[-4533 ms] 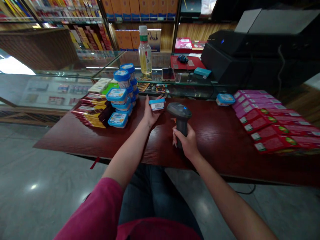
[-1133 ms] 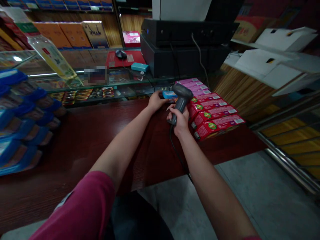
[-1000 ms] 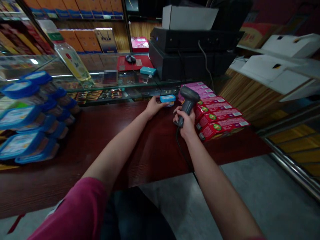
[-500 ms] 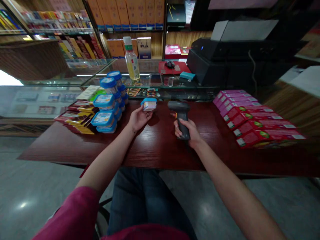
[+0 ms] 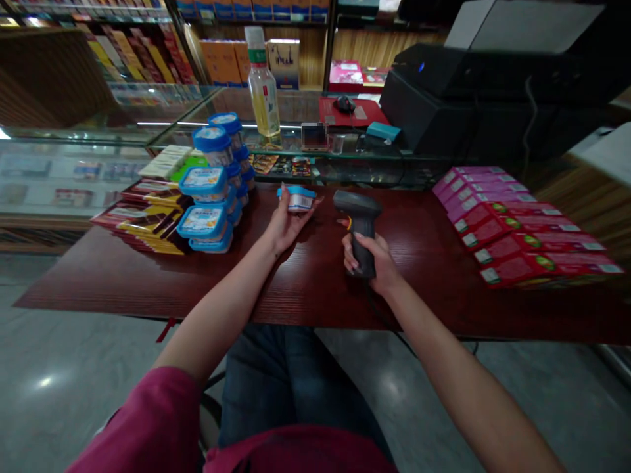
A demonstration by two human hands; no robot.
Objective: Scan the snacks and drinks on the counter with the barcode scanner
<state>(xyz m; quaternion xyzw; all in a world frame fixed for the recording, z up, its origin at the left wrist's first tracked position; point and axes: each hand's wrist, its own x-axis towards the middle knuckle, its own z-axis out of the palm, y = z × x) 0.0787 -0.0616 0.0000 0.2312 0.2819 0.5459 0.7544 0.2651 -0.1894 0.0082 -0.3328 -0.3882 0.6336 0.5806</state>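
Tub [image 5: 296, 199], 1, blue lid uppermost, printed side toward the wearer: grasped in left hand [image 5: 287, 223], above the table [image 5: 305, 289] near its far edge; thumb at the tub's left side, other fingers stretched out beneath and past its right side. Scanner [image 5: 362, 223], 1, dark grey, yellow trigger: gripped in right hand [image 5: 372, 256], fingers wrapped about the handle, head pointed left toward the tub, a gap between the 2. Stacked tubs [image 5: 203, 223], blue lids, several: on the table, left of the left hand. Brown-and-yellow packs [image 5: 148, 226], in overlapping piles: just left of the stacked tubs. Red boxes [image 5: 532, 249] and purple boxes [image 5: 486, 187], in adjoining rows: right side of the table, well apart from the scanner. Behind, on the glass counter [image 5: 207, 112]: bottle [image 5: 265, 98], 1, upright, green label at the neck, pale yellow contents; phone [image 5: 314, 136], 1, screen blurred; mouse [image 5: 344, 104], 1, on a red mat [image 5: 362, 117]; teal case [image 5: 383, 131], 1, beside the mat.
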